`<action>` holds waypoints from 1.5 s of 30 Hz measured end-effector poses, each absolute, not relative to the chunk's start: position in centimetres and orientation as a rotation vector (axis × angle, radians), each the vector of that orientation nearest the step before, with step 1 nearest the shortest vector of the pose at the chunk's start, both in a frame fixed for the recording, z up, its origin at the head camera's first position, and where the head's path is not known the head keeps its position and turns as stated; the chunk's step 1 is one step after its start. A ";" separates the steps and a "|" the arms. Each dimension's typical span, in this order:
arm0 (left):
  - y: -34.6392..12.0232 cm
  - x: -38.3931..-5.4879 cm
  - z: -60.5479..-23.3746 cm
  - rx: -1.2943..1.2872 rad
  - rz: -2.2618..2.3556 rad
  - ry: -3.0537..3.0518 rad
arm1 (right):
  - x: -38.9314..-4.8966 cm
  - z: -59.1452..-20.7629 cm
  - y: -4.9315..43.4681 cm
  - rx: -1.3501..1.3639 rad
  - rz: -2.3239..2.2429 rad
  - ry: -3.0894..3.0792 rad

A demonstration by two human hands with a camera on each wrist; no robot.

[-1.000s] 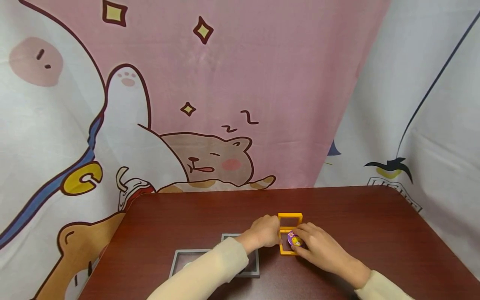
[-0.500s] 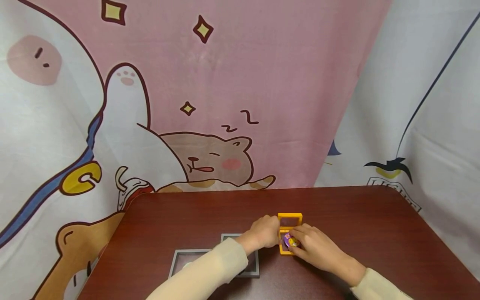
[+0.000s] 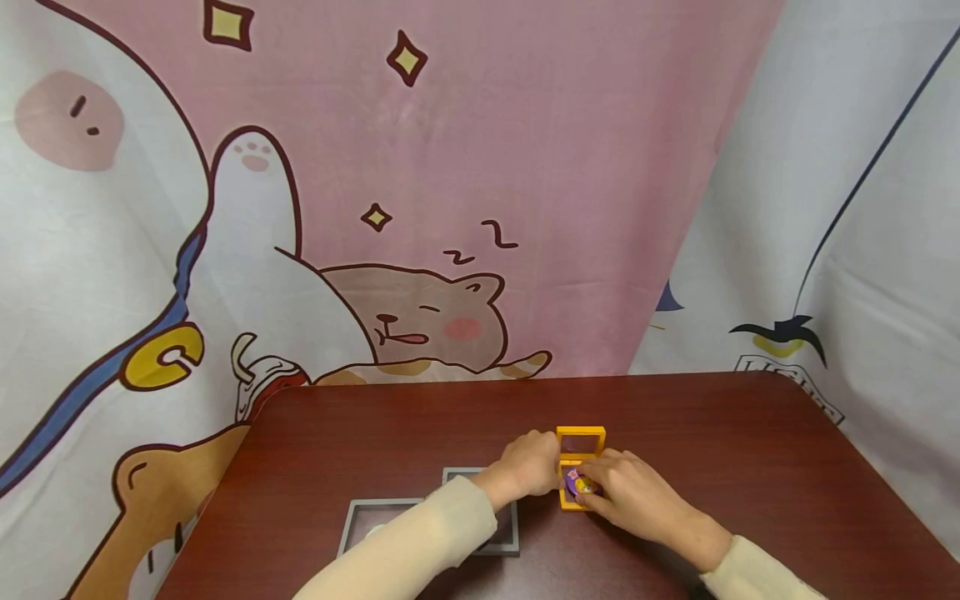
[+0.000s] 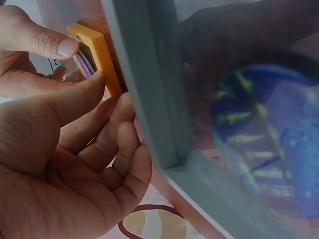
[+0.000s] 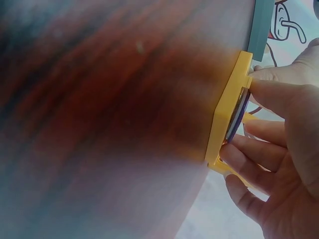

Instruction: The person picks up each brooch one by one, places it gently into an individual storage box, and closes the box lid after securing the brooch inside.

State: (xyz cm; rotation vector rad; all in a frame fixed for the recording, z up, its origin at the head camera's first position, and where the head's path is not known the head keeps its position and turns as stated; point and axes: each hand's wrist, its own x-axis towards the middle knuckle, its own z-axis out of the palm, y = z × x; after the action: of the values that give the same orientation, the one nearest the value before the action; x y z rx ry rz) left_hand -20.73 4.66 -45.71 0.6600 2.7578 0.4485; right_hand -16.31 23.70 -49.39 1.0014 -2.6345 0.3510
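A small yellow hinged display case [image 3: 581, 431] with a clear film lies opened out on the table, its lid towards the back. My left hand [image 3: 531, 462] pinches its left edge; in the left wrist view the thumb [image 4: 92, 92] lies on the yellow rim. Over the front half, my right hand [image 3: 637, 496] holds a round purple badge [image 3: 576, 483] with a yellow cartoon figure between thumb and fingers. The right wrist view shows the badge edge-on [image 5: 238, 117], tilted just inside the yellow rim. Right fingers cover part of the badge and the case's right side.
Two grey frames lie left of the case, a nearer one [image 3: 382, 502] and another [image 3: 514, 525], partly under my left forearm. A blue round piece [image 4: 264, 139] shows in a grey frame in the left wrist view. A cartoon-printed cloth [image 3: 585, 208] hangs behind the brown table [image 3: 712, 433].
My right hand has shifted slightly left with the badge, bringing it further over the case's front half. The left hand and the case have stayed in place.
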 end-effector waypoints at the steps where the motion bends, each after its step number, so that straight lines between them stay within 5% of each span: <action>1: 4.7 -20.7 -45.7 0.660 0.447 2.759 | -16.3 -49.4 23.7 1.001 0.353 -2.633; 25: 2.5 -21.0 -41.8 0.714 0.887 2.855 | -17.3 -46.3 26.3 0.597 0.493 -2.600; 45: 3.2 -21.8 -43.8 0.706 0.949 2.733 | -17.9 -47.5 26.0 0.535 0.563 -2.733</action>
State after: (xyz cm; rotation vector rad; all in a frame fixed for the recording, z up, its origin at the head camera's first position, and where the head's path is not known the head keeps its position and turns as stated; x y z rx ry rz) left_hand -21.83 3.18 -43.76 0.7061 2.7335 0.9486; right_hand -17.86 25.99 -47.52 0.5346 -2.7326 0.5634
